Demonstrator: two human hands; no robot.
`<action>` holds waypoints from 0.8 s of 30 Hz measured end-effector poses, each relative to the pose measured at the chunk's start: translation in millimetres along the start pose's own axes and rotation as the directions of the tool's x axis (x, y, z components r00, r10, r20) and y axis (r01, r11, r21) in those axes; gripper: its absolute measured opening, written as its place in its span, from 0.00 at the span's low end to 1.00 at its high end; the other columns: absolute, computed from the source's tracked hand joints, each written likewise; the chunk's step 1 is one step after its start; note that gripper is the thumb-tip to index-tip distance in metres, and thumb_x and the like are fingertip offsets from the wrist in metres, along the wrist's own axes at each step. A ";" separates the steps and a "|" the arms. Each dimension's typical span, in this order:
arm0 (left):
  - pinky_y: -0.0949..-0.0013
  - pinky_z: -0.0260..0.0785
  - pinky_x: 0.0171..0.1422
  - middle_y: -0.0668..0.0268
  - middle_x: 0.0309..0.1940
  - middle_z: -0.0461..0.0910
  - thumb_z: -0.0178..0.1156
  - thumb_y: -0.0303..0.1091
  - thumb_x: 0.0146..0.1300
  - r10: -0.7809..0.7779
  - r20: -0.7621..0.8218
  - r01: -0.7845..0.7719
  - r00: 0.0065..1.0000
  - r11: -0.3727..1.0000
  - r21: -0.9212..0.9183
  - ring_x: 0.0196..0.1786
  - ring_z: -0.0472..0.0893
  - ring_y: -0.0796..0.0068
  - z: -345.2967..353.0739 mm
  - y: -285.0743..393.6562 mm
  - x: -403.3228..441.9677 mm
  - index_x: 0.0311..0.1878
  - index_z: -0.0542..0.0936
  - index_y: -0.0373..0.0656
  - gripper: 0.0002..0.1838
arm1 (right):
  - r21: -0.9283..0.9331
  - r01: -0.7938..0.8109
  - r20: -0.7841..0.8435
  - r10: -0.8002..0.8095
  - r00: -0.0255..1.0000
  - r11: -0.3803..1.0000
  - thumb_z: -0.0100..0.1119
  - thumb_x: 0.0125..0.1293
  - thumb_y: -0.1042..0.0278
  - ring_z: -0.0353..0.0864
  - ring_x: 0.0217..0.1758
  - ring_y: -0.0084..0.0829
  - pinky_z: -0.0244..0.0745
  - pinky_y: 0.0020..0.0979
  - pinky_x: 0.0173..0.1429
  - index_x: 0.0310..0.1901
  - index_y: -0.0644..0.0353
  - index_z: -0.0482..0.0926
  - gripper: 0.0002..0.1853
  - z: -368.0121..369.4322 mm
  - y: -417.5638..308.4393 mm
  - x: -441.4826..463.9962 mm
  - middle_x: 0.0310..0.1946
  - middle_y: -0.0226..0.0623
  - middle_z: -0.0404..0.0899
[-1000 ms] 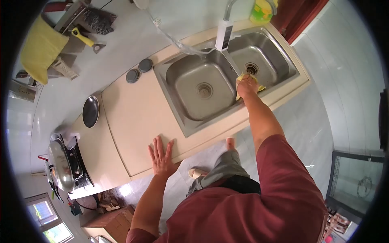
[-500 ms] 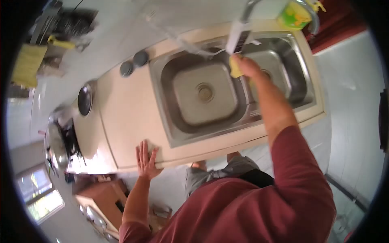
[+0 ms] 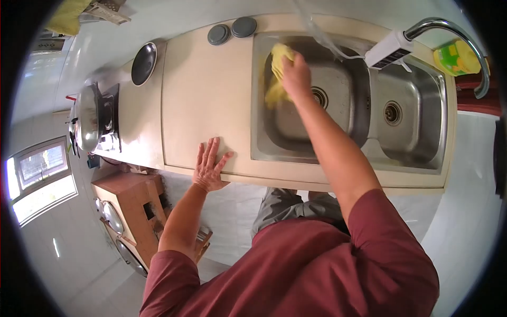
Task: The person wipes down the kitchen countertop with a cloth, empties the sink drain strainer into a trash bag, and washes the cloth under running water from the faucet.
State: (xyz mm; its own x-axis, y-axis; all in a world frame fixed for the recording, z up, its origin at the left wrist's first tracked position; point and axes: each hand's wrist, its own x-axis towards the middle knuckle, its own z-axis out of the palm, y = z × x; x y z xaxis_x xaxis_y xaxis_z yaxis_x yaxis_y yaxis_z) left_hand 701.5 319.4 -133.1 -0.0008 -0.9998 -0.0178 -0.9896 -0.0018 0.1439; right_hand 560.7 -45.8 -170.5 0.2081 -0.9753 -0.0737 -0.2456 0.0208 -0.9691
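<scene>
My right hand grips a yellow cloth over the left end of the larger basin in the steel double sink. The cloth hangs from my fingers and its lower end is blurred by motion. Whether it touches the basin wall, I cannot tell. On the beige countertop to the left of the sink, my left hand rests flat at the front edge, fingers spread and nothing in it.
A chrome faucet with a white heater unit arches over the sink's right part. Behind the counter's back edge area sit two grey round lids. A black pan and a stove with a large wok stand left. A yellow-green container is at the back right.
My right hand has carried the yellow cloth leftward, from near the faucet and the divider to the larger basin's left end. My left hand stays on the counter. The camera view has shifted.
</scene>
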 end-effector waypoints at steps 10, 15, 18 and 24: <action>0.34 0.48 0.83 0.47 0.82 0.51 0.79 0.56 0.41 0.008 0.005 -0.008 1.000 1.000 0.027 0.83 0.56 0.43 2.0 -2.7 1.7 0.75 0.67 0.66 0.54 | -0.422 0.603 0.417 -0.446 0.792 0.676 0.55 0.73 0.53 0.55 0.78 0.65 0.60 0.64 0.73 0.66 0.71 0.70 0.30 52.9 -5.4 -103.1 0.72 0.61 0.60; 0.35 0.46 0.84 0.45 0.81 0.52 0.80 0.56 0.37 -0.005 0.105 -0.006 0.994 0.995 0.101 0.83 0.54 0.39 -2.0 -3.0 -2.1 0.73 0.68 0.62 0.55 | -0.340 0.834 0.705 -0.470 0.532 0.434 0.59 0.68 0.57 0.66 0.73 0.54 0.63 0.56 0.72 0.62 0.66 0.77 0.26 -58.4 -9.0 -228.8 0.65 0.52 0.71; 0.36 0.47 0.83 0.42 0.81 0.51 0.81 0.52 0.34 0.029 0.122 -0.024 0.992 0.999 -0.044 0.83 0.52 0.37 -4.9 -2.2 0.9 0.69 0.71 0.52 0.52 | -0.240 0.874 0.802 -0.422 0.424 0.422 0.55 0.70 0.55 0.63 0.76 0.52 0.61 0.57 0.74 0.65 0.62 0.79 0.26 -108.3 15.4 -240.5 0.69 0.49 0.70; 0.29 0.49 0.81 0.40 0.81 0.51 0.79 0.45 0.44 0.117 0.005 -0.117 0.993 0.990 0.074 0.81 0.54 0.34 -4.2 13.9 7.4 0.79 0.58 0.56 0.58 | -0.560 0.711 0.604 -0.378 0.702 0.426 0.57 0.68 0.57 0.64 0.79 0.48 0.60 0.56 0.75 0.64 0.59 0.79 0.26 -288.6 35.9 -245.6 0.69 0.45 0.71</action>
State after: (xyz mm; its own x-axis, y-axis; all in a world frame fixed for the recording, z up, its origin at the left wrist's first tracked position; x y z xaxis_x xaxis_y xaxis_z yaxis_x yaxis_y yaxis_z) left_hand 688.4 311.9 -127.0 -0.1174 -0.9931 -0.0053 -0.9906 0.1167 0.0715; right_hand 227.5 131.0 -119.4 0.8106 -0.5597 0.1721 -0.4867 -0.8074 -0.3335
